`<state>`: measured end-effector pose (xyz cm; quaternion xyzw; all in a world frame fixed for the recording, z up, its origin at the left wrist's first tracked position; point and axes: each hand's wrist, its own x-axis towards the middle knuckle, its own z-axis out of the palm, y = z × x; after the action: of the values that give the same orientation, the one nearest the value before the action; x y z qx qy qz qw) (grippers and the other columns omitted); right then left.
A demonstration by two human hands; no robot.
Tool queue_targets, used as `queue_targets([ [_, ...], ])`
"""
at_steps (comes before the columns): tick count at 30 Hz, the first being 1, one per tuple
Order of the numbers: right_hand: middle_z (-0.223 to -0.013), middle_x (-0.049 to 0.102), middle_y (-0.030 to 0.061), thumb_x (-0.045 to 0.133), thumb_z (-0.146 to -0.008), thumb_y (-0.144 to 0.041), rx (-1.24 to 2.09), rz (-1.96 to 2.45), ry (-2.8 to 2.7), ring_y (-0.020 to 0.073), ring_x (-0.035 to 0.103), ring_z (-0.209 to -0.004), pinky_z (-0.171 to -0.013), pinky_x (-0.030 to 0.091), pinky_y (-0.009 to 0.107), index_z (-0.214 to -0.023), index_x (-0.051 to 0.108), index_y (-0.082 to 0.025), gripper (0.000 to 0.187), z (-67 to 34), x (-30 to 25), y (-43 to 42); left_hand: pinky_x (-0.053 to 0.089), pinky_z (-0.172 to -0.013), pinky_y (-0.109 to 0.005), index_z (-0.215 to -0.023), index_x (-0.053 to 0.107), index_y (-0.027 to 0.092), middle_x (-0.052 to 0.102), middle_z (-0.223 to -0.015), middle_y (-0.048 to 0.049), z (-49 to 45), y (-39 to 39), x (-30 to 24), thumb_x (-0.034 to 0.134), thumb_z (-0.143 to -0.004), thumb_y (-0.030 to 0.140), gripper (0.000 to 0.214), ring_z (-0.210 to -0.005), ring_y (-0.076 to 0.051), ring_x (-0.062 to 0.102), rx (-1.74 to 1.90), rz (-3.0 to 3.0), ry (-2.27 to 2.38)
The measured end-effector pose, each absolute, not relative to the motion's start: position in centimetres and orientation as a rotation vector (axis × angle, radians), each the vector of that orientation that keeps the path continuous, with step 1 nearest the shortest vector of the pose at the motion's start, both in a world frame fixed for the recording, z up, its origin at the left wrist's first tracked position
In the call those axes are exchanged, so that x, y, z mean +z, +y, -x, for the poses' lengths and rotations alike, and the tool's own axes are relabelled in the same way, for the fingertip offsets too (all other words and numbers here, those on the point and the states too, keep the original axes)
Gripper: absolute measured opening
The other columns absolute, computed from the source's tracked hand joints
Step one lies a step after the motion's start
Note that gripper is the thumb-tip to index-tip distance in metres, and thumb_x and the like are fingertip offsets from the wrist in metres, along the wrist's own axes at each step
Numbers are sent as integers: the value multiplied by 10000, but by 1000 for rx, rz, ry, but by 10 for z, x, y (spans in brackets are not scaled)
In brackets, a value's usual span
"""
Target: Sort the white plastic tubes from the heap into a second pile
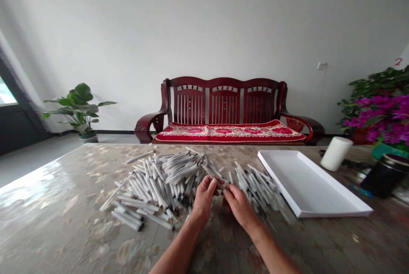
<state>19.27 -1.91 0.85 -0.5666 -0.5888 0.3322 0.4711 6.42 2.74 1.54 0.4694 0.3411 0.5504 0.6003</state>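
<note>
Between my two hands is a slim, translucent white pen [208, 172], slanting from upper left to lower right. My left hand [203, 196] pinches it with thumb and fingers. The fingertips of my right hand [239, 205] close around its lower end, close to the left fingers; the exact tip is hidden. Left of my hands lies a large heap of similar white pens [150, 182], many with black ends. A smaller, looser group of pens [258, 188] lies just right of my right hand, somewhat blurred.
A shallow white tray [297, 154] stands on the table [73, 231] at the right. Beyond it are a white roll [336, 154], a black container [385, 176] and purple flowers [383, 116]. A dark red wooden bench [223, 105] stands behind the table; a potted plant [79, 108] is at left.
</note>
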Motion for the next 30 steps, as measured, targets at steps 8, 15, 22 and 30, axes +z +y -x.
queue_targets([
  [8, -572, 589, -22, 426, -943, -460, 803, 1401, -1530, 159, 561, -512, -491, 387, 254, -785, 635, -224, 352, -191, 5, -20, 471, -591, -244, -724, 656, 171, 711, -703, -33, -67, 29, 11, 798, -636, 587, 448, -600, -132, 602, 1323, -964, 812],
  [15, -738, 739, 44, 435, -979, -316, 66, 1766, -1660, 191, 679, -645, -565, 388, 272, -889, 697, -240, 287, -205, 2, -20, 514, -618, -243, -735, 599, 180, 738, -738, -29, -60, 37, 9, 874, -523, 567, 520, -634, -130, 644, 1369, -717, 848],
  [22, -987, 753, 82, 435, -972, -329, -48, 1652, -1517, 224, 703, -875, -715, 499, 312, -977, 714, -248, 291, -219, 0, -16, 544, -714, -296, -807, 602, 183, 766, -853, -80, -66, 29, 5, 864, -570, 561, 518, -766, -190, 707, 1250, -772, 767],
  [30, -777, 703, 48, 517, -908, -602, 562, 1223, -1095, 180, 632, -647, -568, 507, 282, -1116, 703, -206, 484, -214, 12, -18, 476, -750, -306, -863, 733, 233, 729, -823, -41, -62, 23, 1, 635, -847, 314, 128, -797, -203, 652, 1299, -1815, 1087],
])
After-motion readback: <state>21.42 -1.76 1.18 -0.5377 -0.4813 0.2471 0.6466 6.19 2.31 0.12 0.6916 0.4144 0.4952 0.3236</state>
